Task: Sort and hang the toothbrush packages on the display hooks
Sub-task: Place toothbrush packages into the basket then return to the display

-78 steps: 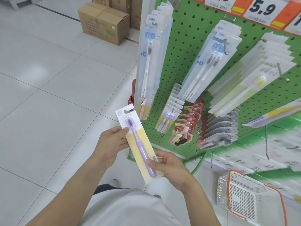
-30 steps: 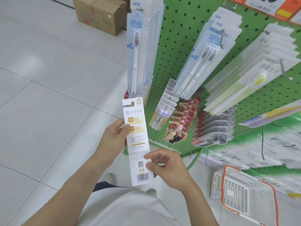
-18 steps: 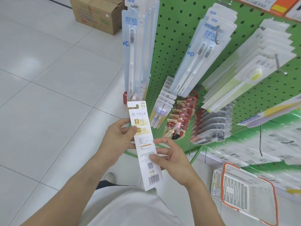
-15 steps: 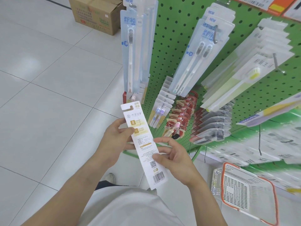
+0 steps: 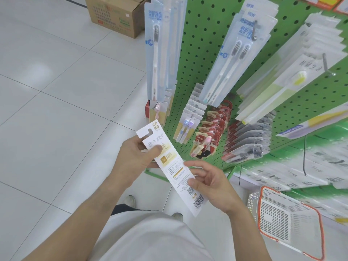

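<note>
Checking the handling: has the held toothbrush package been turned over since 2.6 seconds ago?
Yes. The package now shows its printed back with the barcode toward the camera, not the purple brush, and sits in front of the green pegboard.

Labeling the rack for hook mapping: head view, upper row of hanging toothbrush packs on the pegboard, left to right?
Single-brush blue packs → twin-brush blue packs → clear packs with a yellow-headed brush → yellow-and-white pack at the right edge, partly cut off.

The flat white-and-gold card toothbrush package bears a black barcode; the green metal pegboard is dotted with dark holes; the plastic mesh basket is white, rimmed orange.
</note>
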The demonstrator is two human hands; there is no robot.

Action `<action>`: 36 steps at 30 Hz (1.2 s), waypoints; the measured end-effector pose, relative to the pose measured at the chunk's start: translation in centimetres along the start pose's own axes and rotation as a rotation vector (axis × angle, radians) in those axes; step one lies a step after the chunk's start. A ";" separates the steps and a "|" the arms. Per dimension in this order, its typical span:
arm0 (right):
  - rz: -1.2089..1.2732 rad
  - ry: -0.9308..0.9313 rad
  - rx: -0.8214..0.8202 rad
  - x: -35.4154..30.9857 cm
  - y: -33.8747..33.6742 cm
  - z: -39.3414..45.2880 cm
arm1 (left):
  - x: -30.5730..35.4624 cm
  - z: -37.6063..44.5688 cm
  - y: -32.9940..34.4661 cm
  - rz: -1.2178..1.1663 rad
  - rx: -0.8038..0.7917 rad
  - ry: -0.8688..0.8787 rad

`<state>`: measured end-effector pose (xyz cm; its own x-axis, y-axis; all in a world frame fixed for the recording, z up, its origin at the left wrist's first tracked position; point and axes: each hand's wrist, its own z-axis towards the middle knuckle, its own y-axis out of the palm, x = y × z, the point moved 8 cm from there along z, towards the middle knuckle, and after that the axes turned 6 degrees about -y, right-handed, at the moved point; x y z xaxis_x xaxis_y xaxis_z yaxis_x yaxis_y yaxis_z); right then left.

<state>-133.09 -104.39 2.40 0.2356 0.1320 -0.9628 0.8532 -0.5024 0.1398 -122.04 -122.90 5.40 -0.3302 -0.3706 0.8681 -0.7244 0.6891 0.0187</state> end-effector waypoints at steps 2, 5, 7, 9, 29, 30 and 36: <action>-0.006 -0.005 0.001 -0.2 -0.1 -0.1 | 0.1 -0.2 0.1 0.002 0.003 0.004; -0.030 -0.023 -0.006 -0.3 -0.1 -0.2 | 0.0 -0.4 0.0 0.043 0.003 0.007; -0.034 -0.026 -0.012 -0.3 -0.1 -0.2 | 0.0 -0.5 0.0 0.076 0.006 0.009; -0.042 -0.017 -0.014 -0.2 0.0 -0.3 | -0.1 -0.5 -0.1 0.092 0.020 0.009; 0.118 0.193 0.153 2.2 1.1 -1.5 | -3.1 -1.1 0.4 0.017 -0.073 -0.012; 0.114 0.215 0.132 2.3 1.5 -1.7 | -3.1 -1.2 0.0 0.020 -0.052 -0.011; 0.000 0.272 0.116 3.0 2.0 -3.3 | -3.3 -1.4 -1.5 0.030 -0.065 -0.042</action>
<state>-129.15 -102.21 0.59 0.3654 0.3483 -0.8632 0.7977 -0.5951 0.0976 -119.00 -121.82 3.18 -0.3772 -0.3738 0.8474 -0.6731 0.7391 0.0264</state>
